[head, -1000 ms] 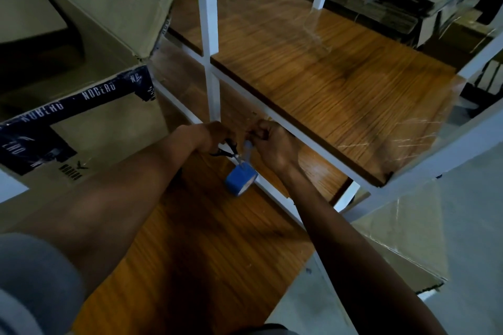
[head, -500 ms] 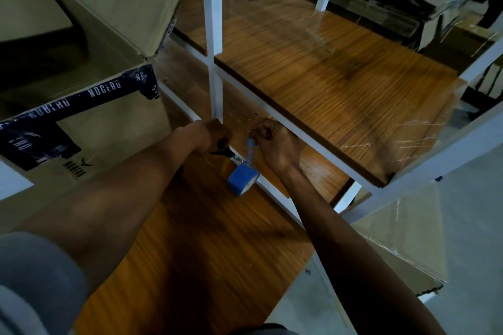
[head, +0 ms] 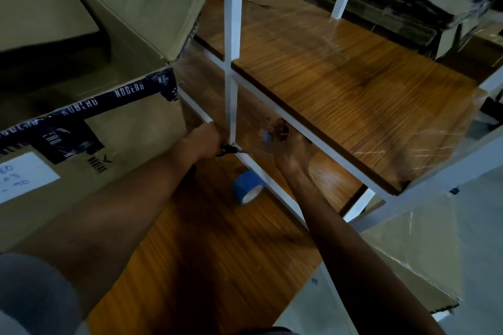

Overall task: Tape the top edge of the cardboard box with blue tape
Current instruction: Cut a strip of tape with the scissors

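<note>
The open cardboard box (head: 130, 139) stands at the left on the lower wooden shelf, with dark printed tape along its front top edge and one flap raised. My left hand (head: 208, 140) grips black scissors (head: 231, 149) beside the white post. My right hand (head: 290, 144) pinches a short piece of blue tape (head: 266, 137), blurred, just right of the scissors. The blue tape roll (head: 247, 190) sits on the shelf below both hands, apart from them, against the white rail.
A white metal rack frame (head: 231, 35) crosses between my hands. Its upper wooden shelf (head: 353, 90) is wrapped in clear film. Flattened cardboard stacks (head: 381, 0) lie at the back right. More flat cardboard (head: 408, 253) lies on the floor at the right.
The blue strip that joined my right hand to the roll is gone. The roll has dropped a little onto the shelf, and my right hand keeps only a short piece.
</note>
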A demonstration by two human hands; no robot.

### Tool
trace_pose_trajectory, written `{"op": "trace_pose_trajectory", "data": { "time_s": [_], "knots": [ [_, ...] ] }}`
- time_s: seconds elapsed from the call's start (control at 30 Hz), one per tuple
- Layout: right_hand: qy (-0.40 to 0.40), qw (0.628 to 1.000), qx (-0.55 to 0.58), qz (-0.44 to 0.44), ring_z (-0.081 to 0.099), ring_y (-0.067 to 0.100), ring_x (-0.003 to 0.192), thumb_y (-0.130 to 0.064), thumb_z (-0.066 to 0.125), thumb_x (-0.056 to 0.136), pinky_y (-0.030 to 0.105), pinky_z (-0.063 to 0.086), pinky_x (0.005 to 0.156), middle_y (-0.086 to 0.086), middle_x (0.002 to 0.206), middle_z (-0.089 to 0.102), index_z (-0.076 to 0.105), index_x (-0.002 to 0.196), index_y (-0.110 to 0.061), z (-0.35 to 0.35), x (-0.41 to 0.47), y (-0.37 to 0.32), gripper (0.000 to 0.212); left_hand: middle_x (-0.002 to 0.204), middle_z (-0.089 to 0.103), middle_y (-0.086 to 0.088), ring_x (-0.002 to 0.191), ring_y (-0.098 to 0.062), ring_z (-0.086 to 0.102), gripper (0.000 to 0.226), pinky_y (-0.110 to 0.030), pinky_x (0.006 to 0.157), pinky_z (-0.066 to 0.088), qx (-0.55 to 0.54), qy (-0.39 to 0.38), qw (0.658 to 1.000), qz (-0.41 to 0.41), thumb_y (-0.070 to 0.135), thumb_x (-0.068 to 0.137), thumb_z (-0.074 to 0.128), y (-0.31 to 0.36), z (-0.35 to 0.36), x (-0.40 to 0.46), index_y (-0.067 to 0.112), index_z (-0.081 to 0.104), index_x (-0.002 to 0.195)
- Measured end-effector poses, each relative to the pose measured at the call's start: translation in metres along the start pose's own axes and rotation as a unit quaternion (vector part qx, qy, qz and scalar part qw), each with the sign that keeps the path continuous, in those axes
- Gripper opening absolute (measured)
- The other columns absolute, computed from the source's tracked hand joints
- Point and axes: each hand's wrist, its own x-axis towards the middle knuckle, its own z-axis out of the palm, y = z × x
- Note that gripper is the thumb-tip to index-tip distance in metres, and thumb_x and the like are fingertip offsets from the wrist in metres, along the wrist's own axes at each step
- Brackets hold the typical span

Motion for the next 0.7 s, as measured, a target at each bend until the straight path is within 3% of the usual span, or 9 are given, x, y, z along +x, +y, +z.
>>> {"op": "trace_pose_trajectory", "data": {
  "time_s": [0.13, 0.23, 0.33, 0.4, 0.47, 0.5, 0.57, 0.63, 0.7],
  "knots": [
    [0.032, 0.998, -0.013, -0.048, 0.065, 0.009, 0.094, -0.016, 0.067, 0.095, 0.030, 0.055, 0.086, -0.010, 0.102, 0.068, 0.069, 0.105, -0.022, 0.004, -0.006, 0.002, 0.012, 0.113, 0.073, -0.011, 0.100, -0.026, 0.072, 0.025, -0.040, 0.087, 0.061, -0.021, -0.005, 0.997, -0.080, 0.026, 0.093, 0.077, 0.000, 0.031, -0.015, 0.011, 0.070, 0.112],
    [0.024, 0.998, -0.045, -0.038, 0.062, 0.004, 0.091, -0.017, 0.067, 0.097, 0.013, 0.048, 0.078, -0.014, 0.102, 0.063, 0.067, 0.107, -0.022, 0.009, -0.010, 0.009, 0.011, 0.116, 0.068, -0.007, 0.108, -0.024, 0.068, 0.019, -0.035, 0.089, 0.054, -0.001, -0.095, 0.987, -0.130, 0.027, 0.101, 0.066, 0.005, 0.048, -0.031, 0.015, 0.067, 0.116],
    [-0.015, 1.000, -0.027, 0.000, 0.067, 0.006, 0.096, -0.021, 0.069, 0.096, 0.024, 0.057, 0.083, -0.013, 0.106, 0.068, 0.066, 0.110, -0.022, 0.017, -0.017, 0.024, 0.014, 0.116, 0.061, -0.004, 0.120, -0.025, 0.064, 0.023, -0.030, 0.087, 0.043, -0.007, -0.163, 0.974, -0.160, 0.024, 0.106, 0.058, 0.006, 0.068, -0.051, 0.014, 0.062, 0.127],
    [-0.053, 0.998, -0.025, 0.014, 0.068, 0.007, 0.098, -0.025, 0.070, 0.096, 0.030, 0.059, 0.087, -0.008, 0.110, 0.070, 0.066, 0.115, -0.021, 0.018, -0.027, 0.032, 0.020, 0.124, 0.067, -0.009, 0.115, -0.026, 0.065, 0.024, -0.031, 0.087, 0.047, -0.036, -0.110, 0.974, -0.194, 0.027, 0.104, 0.060, 0.004, 0.088, -0.065, 0.013, 0.065, 0.123],
    [-0.077, 0.996, -0.031, 0.017, 0.066, 0.005, 0.099, -0.026, 0.073, 0.094, 0.031, 0.060, 0.088, -0.008, 0.113, 0.070, 0.064, 0.117, -0.022, 0.018, -0.036, 0.041, 0.024, 0.114, 0.073, -0.011, 0.103, -0.027, 0.070, 0.031, -0.033, 0.084, 0.051, -0.105, -0.026, 0.971, -0.212, 0.040, 0.104, 0.060, 0.005, 0.103, -0.077, 0.013, 0.072, 0.113],
    [-0.082, 0.996, -0.030, 0.019, 0.066, 0.005, 0.100, -0.025, 0.073, 0.094, 0.033, 0.061, 0.087, -0.009, 0.113, 0.069, 0.063, 0.117, -0.023, 0.018, -0.040, 0.045, 0.025, 0.109, 0.074, -0.009, 0.099, -0.026, 0.070, 0.041, -0.034, 0.085, 0.054, -0.193, -0.007, 0.958, -0.211, 0.050, 0.103, 0.057, 0.007, 0.109, -0.082, 0.015, 0.074, 0.113],
    [-0.094, 0.995, -0.031, 0.019, 0.067, 0.006, 0.100, -0.022, 0.073, 0.094, 0.035, 0.063, 0.085, -0.010, 0.113, 0.067, 0.062, 0.119, -0.024, 0.018, -0.049, 0.050, 0.028, 0.116, 0.071, 0.000, 0.106, -0.021, 0.067, 0.054, -0.039, 0.093, 0.055, -0.345, -0.053, 0.918, -0.189, 0.065, 0.101, 0.050, 0.016, 0.109, -0.089, 0.023, 0.072, 0.125],
    [-0.103, 0.994, -0.039, 0.000, 0.067, 0.007, 0.100, -0.021, 0.073, 0.094, 0.032, 0.063, 0.080, -0.010, 0.115, 0.066, 0.062, 0.122, -0.022, 0.019, -0.056, 0.055, 0.030, 0.132, 0.066, 0.002, 0.119, -0.019, 0.063, 0.058, -0.040, 0.099, 0.053, -0.350, -0.111, 0.917, -0.154, 0.066, 0.100, 0.052, 0.022, 0.107, -0.087, 0.028, 0.063, 0.141],
    [-0.102, 0.994, -0.035, -0.014, 0.068, 0.004, 0.098, -0.023, 0.071, 0.096, 0.023, 0.060, 0.074, -0.009, 0.115, 0.067, 0.062, 0.123, -0.021, 0.017, -0.060, 0.055, 0.029, 0.133, 0.069, -0.004, 0.121, -0.021, 0.065, 0.051, -0.044, 0.102, 0.054, -0.337, -0.119, 0.921, -0.154, 0.057, 0.100, 0.059, 0.029, 0.102, -0.081, 0.021, 0.068, 0.136]
  ]
}}
